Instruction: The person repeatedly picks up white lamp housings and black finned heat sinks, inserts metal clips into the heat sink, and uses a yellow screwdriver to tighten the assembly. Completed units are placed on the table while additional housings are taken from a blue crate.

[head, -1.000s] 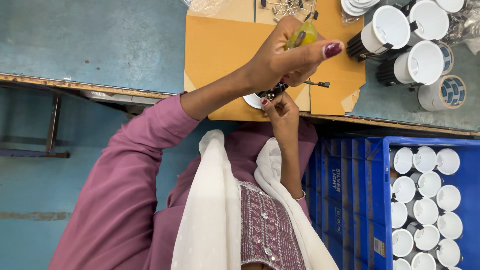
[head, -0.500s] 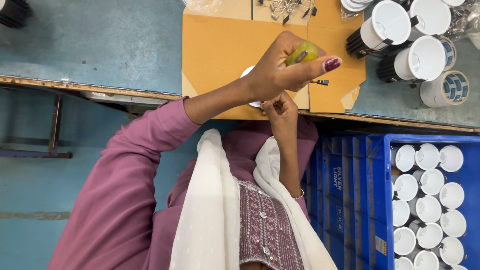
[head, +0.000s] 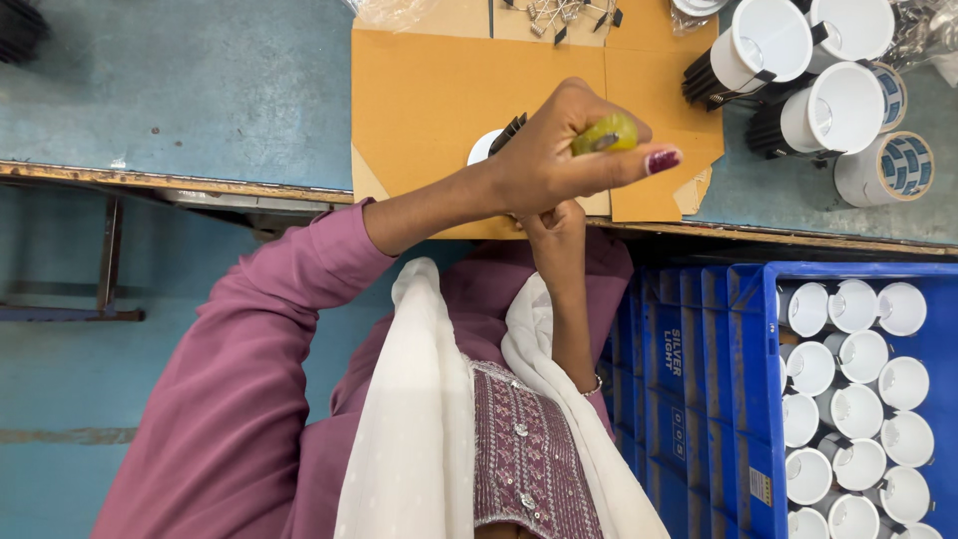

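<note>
1. The left hand (head: 559,150) is clenched around the yellow-green handle of a screwdriver (head: 607,133); the thumb with its dark red nail points toward 3 o'clock along the handle.
2. The right hand (head: 554,225) comes up from 6 o'clock, directly beneath the left hand and touching it. Its fingers are hidden behind the left hand, so I cannot tell whether it grips anything.
3. A white round fitting with a black finned part (head: 496,143) shows at 9 o'clock of the left hand, mostly covered by it, lying on the cardboard.
4. The cardboard sheet (head: 429,100), tan and flat, covers the middle of the counter (head: 180,90), with a torn edge at its 4 o'clock corner.
5. At 1 o'clock of the hands lie several white cup-shaped lamp housings with black finned backs (head: 763,50), on their sides, openings toward 3 o'clock.
6. A roll of tape (head: 888,168) with a blue and white patterned label sits at 3 o'clock of the hands, just beside the housings.
7. Small metal clips (head: 559,15) lie in a loose pile at 12 o'clock, on the cardboard's far edge.
8. A blue plastic crate (head: 738,399) stands at 4 o'clock, below the counter edge, filled with rows of white round housings (head: 848,399). A small yellow label sits on its ribbed wall, with raised lettering higher up.
9. The counter top is worn blue-grey paint, with a chipped wooden edge; the floor (head: 60,419) below is a similar dull blue.
</note>
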